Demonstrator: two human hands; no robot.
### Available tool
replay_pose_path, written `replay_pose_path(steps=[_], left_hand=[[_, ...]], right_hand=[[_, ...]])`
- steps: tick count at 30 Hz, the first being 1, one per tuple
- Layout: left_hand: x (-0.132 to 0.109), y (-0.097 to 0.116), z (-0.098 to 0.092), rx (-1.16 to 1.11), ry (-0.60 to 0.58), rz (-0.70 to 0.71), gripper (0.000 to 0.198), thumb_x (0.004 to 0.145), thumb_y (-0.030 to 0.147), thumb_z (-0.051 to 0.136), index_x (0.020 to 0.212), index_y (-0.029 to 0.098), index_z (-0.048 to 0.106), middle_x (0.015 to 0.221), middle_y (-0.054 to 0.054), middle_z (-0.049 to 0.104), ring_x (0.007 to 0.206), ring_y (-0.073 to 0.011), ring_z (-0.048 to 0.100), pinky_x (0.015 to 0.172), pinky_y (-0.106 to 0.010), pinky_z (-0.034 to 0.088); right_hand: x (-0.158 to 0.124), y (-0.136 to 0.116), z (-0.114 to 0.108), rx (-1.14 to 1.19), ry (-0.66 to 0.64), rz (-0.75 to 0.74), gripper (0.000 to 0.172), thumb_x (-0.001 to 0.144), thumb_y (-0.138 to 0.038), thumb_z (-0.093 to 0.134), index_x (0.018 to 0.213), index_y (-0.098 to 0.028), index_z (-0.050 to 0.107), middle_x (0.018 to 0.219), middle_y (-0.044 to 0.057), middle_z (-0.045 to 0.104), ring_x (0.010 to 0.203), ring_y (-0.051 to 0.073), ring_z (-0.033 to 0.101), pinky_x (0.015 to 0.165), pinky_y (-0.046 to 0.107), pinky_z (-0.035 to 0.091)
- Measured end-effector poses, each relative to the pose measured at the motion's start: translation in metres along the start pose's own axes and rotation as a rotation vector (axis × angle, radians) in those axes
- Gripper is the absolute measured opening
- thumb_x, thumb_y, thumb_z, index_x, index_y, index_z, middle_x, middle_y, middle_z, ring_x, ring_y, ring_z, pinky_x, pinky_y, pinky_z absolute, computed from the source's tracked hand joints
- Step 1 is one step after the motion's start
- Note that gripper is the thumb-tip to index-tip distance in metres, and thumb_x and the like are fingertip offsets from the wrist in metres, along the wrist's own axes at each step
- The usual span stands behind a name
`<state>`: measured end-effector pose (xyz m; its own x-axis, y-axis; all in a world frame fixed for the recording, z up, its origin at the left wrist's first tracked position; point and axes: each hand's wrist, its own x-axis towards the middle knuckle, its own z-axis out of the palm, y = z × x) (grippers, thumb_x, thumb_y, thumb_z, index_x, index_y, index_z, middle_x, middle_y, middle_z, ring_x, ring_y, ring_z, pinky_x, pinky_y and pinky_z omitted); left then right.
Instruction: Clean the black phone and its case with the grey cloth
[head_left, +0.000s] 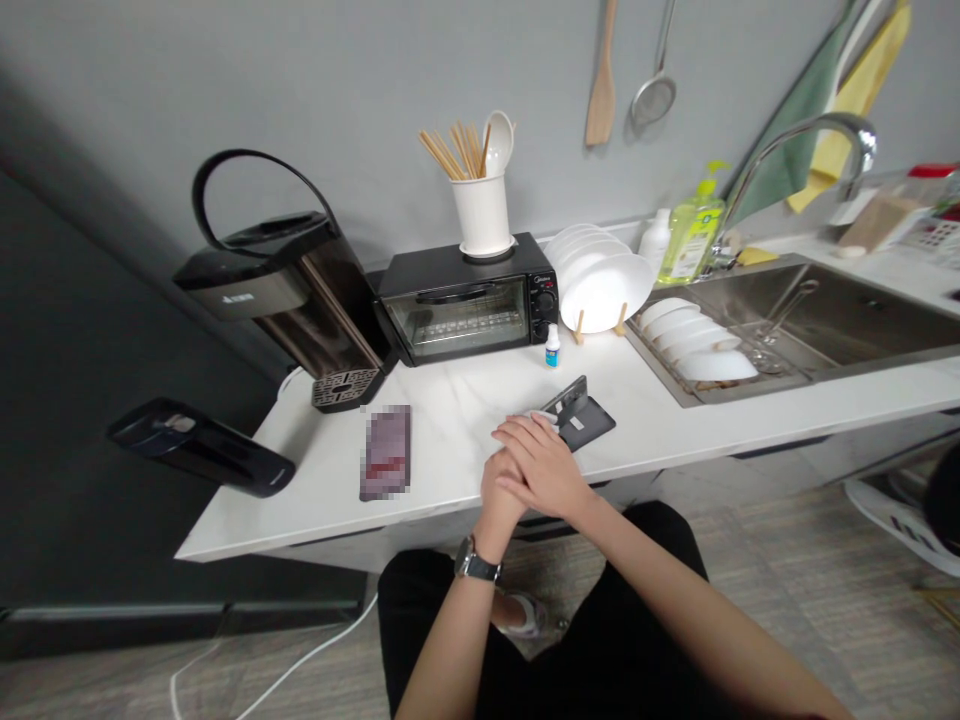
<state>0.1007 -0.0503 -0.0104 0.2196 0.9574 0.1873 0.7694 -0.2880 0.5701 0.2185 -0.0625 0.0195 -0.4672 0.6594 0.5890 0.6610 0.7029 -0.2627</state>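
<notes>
The right hand [549,467] rests with fingers extended over the left hand [498,490], whose grip cannot be told beneath it. Both are just left of and nearer than the dark propped gadget [589,428] on the tabletop [454,455]. Behind the gadget stands a small bottle [553,350]; beyond it, leftward, the toaster oven [465,310].

Light: even, cool and fairly bright; I saw no source. Oven [465,318]: its glass door carried muted reflections. Counter [450,400], before the oven: brightest surface; faint, soft shadow beside my left hand [501,487]. Faucet [860,145], right of the oven: bright glints. Dark panel [90,430], far left: dim, little detail. Flat object [386,452], front-left: pixelated. Red-lidded container [924,190], far right: blurred, stretched by wide-angle distortion.
</notes>
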Motion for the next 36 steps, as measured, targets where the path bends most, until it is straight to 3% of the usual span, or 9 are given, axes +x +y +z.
replay_pose_path(steps=[5, 9, 12, 15, 21, 26, 31, 33, 36], left_hand=[[-0.002, 0.007, -0.005, 0.165, 0.001, -0.011, 0.044, 0.104, 0.025, 0.046, 0.143, 0.007, 0.049, 0.102, -0.018, 0.078, 0.090, -0.0301, 0.077, 0.077, -0.036, 0.058], [-0.001, 0.011, -0.006, 0.233, 0.018, -0.022, 0.047, 0.108, 0.039, 0.042, 0.144, 0.008, 0.046, 0.103, -0.018, 0.078, 0.092, -0.0304, 0.077, 0.075, -0.034, 0.057], [-0.001, 0.013, -0.006, 0.224, 0.020, -0.031, 0.044, 0.109, 0.039, 0.041, 0.142, 0.011, 0.046, 0.101, -0.016, 0.078, 0.090, -0.0290, 0.077, 0.073, -0.032, 0.055], [-0.001, 0.011, -0.005, 0.192, 0.013, -0.031, 0.039, 0.108, 0.033, 0.042, 0.141, 0.013, 0.047, 0.099, -0.014, 0.078, 0.087, -0.0278, 0.077, 0.072, -0.031, 0.054], [-0.003, 0.002, -0.004, 0.068, -0.007, -0.015, 0.040, 0.100, 0.021, 0.047, 0.141, 0.018, 0.047, 0.099, -0.011, 0.078, 0.083, -0.0220, 0.074, 0.073, -0.028, 0.053], [-0.004, 0.004, -0.007, 0.140, 0.000, -0.025, 0.041, 0.104, 0.025, 0.044, 0.143, 0.014, 0.044, 0.097, -0.013, 0.078, 0.087, -0.0262, 0.076, 0.072, -0.030, 0.053], [-0.003, 0.014, -0.009, 0.205, 0.003, -0.052, 0.033, 0.109, 0.040, 0.041, 0.132, 0.018, 0.050, 0.096, -0.011, 0.078, 0.086, -0.0262, 0.077, 0.071, -0.029, 0.051], [-0.002, 0.016, -0.009, 0.208, 0.009, -0.057, 0.031, 0.109, 0.039, 0.041, 0.130, 0.019, 0.050, 0.095, -0.010, 0.078, 0.085, -0.0259, 0.077, 0.070, -0.029, 0.051], [-0.002, 0.015, -0.009, 0.195, 0.019, -0.056, 0.030, 0.109, 0.036, 0.040, 0.132, 0.018, 0.050, 0.096, -0.011, 0.078, 0.085, -0.0264, 0.077, 0.070, -0.030, 0.051]], right_hand=[[-0.001, 0.056, -0.021, -0.136, 0.103, 0.108, 0.043, 0.105, -0.048, 0.045, 0.129, -0.015, 0.060, 0.121, 0.016, 0.067, 0.116, 0.034, 0.055, 0.113, 0.054, 0.036], [0.001, 0.086, -0.037, -0.190, 0.158, 0.275, 0.031, 0.106, -0.045, 0.044, 0.100, -0.021, 0.063, 0.097, 0.011, 0.065, 0.099, 0.031, 0.054, 0.098, 0.048, 0.044], [0.002, 0.078, -0.034, -0.179, 0.229, 0.349, 0.027, 0.106, -0.042, 0.044, 0.095, -0.022, 0.060, 0.095, 0.010, 0.063, 0.099, 0.031, 0.053, 0.102, 0.049, 0.042], [0.001, 0.045, -0.019, -0.129, 0.268, 0.319, 0.024, 0.105, -0.040, 0.045, 0.103, -0.021, 0.059, 0.104, 0.011, 0.064, 0.110, 0.032, 0.054, 0.117, 0.058, 0.030], [0.003, -0.004, -0.001, -0.012, 0.142, 0.167, 0.038, 0.103, -0.045, 0.050, 0.128, -0.016, 0.056, 0.128, 0.016, 0.064, 0.130, 0.034, 0.051, 0.124, 0.059, 0.022], [0.000, 0.037, -0.021, -0.046, 0.081, 0.065, 0.035, 0.105, -0.044, 0.050, 0.128, -0.019, 0.060, 0.121, 0.012, 0.068, 0.119, 0.030, 0.057, 0.118, 0.052, 0.032], [-0.002, 0.086, -0.041, -0.233, 0.140, 0.256, 0.033, 0.108, -0.040, 0.043, 0.092, -0.022, 0.065, 0.089, 0.009, 0.066, 0.091, 0.029, 0.055, 0.092, 0.046, 0.045], [-0.001, 0.085, -0.040, -0.261, 0.178, 0.332, 0.035, 0.108, -0.038, 0.041, 0.085, -0.022, 0.063, 0.084, 0.008, 0.064, 0.088, 0.029, 0.054, 0.088, 0.045, 0.045], [0.001, 0.060, -0.027, -0.217, 0.243, 0.340, 0.027, 0.107, -0.036, 0.045, 0.095, -0.022, 0.065, 0.093, 0.008, 0.067, 0.096, 0.029, 0.057, 0.106, 0.051, 0.040]])
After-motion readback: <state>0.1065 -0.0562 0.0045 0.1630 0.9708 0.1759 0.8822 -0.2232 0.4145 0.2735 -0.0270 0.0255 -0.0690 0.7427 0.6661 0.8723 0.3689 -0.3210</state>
